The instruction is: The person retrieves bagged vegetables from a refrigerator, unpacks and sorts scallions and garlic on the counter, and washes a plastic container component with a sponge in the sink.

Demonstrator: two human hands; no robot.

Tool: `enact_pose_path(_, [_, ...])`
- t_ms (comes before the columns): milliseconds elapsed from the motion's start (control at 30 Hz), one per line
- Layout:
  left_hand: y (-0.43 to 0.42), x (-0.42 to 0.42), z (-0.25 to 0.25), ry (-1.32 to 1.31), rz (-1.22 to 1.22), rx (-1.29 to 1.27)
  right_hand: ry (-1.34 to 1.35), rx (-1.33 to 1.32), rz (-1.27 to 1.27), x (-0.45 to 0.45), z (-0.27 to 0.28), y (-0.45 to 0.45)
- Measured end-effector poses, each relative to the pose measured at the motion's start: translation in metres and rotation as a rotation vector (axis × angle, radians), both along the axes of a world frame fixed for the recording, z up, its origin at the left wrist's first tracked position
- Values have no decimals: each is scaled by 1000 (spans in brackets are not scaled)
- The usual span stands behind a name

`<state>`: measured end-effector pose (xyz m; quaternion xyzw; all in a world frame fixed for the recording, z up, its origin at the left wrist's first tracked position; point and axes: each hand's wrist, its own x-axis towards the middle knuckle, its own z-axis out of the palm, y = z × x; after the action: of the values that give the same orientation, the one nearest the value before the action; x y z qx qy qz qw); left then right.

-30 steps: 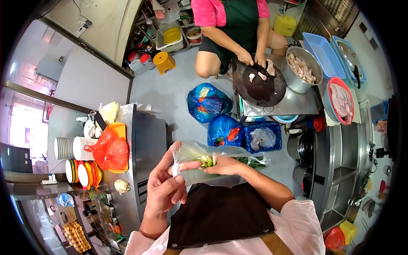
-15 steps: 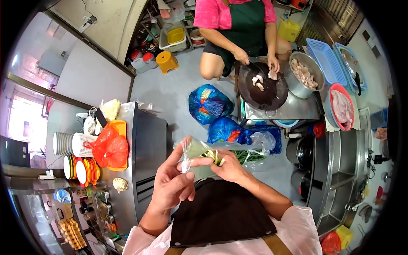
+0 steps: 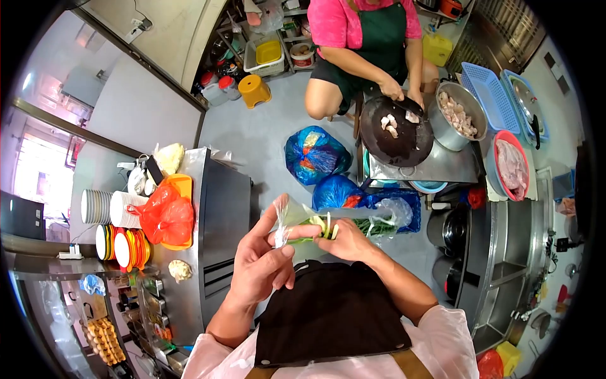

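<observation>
Bunch of thin green stalks with pale ends [image 3: 374, 225] now shows more at the fingers, so ends look easier to reach; right hand [image 3: 348, 242] pinches it; left hand [image 3: 257, 264] spread at clear plastic bag [image 3: 297, 213], stalks seemingly inside.

Out at one o'clock, the board [image 3: 394, 150] sits over the low table [image 3: 453, 169], meat bits [image 3: 391, 126] on top, pot [image 3: 449, 134] just beside it toward three. Twelve has bundles [image 3: 315, 155] on the floor [image 3: 252, 132], eleven the stool [image 3: 254, 90] beyond. Counter [image 3: 192, 278] at ten, tray [image 3: 184, 184] on it, and basin [image 3: 494, 165] out at two.
</observation>
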<state>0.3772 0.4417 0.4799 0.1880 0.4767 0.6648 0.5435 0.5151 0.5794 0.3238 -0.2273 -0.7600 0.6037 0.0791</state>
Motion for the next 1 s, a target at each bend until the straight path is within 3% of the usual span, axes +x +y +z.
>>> enact_pose_path(200, [3,4,0,-12,-5,-9,5,30,-10,-3,-13,2])
enact_pose_path(300, [2,4,1,-17,-11,1,-16,-100,-6,-10,-29,1])
enact_pose_path(433, [1,3,2,-28,-39,23,34,-3,-23,-18,-22,-5])
enact_pose_path(600, [-6,3,1,-50,-133,50,-121,-93,284,-30,-50,-5])
enact_pose_path(800, [-14,8,15,-45,-87,48,125,7,65,-47,-73,-18])
enact_pose_path(900, [-24,4,15,-60,-92,71,188,35,113,-42,-71,-15])
enact_pose_path(1000, [-25,3,13,-54,-148,99,-26,91,188,-40,-66,-25])
